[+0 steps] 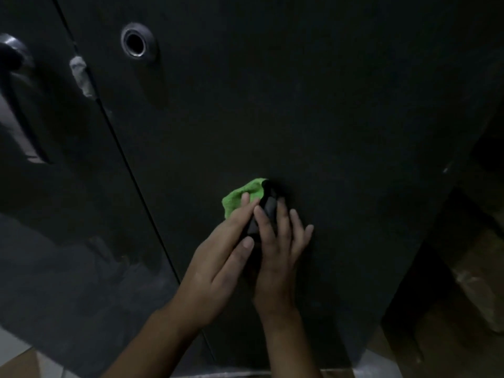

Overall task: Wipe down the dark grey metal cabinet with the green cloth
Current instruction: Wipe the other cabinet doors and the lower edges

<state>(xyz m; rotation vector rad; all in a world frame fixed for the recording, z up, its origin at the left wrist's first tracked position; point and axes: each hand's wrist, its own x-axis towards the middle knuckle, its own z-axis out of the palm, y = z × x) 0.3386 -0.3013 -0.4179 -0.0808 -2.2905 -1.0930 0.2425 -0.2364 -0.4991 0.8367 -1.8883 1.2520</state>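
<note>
We locate the crumpled bright green cloth low on the right-hand door of the dark grey metal cabinet, pressed flat against the matt, faintly dusty door panel. The cloth is soft and nappy, bunched into a rounded lump.

The left hand lies over the lower edge of the cloth, with its fingers extended and the fingertips resting on the green fabric. The fingers are straight and press rather than clasp. The right hand lies just beside it, palm to the door, with its fingers spread apart and flat on the metal. Between the two hands sits a small dark grey object, touching the right edge of the cloth and partly covered by both hands. We cannot tell what it is, nor whether it is part of the cloth.

Above and to the left of the hands, the same door carries a round hole with a shiny metal rim. A thin vertical door seam runs down to the left of the hands, separating the two doors. A rough pale grey lump of tape or filler sits on this seam near the top. The left door is glossier and carries a dark rounded handle above a pale rectangular recess.

Pale floor tiles show at the lower left. A brown, dimly lit surface lies beyond the right edge of the cabinet.
</note>
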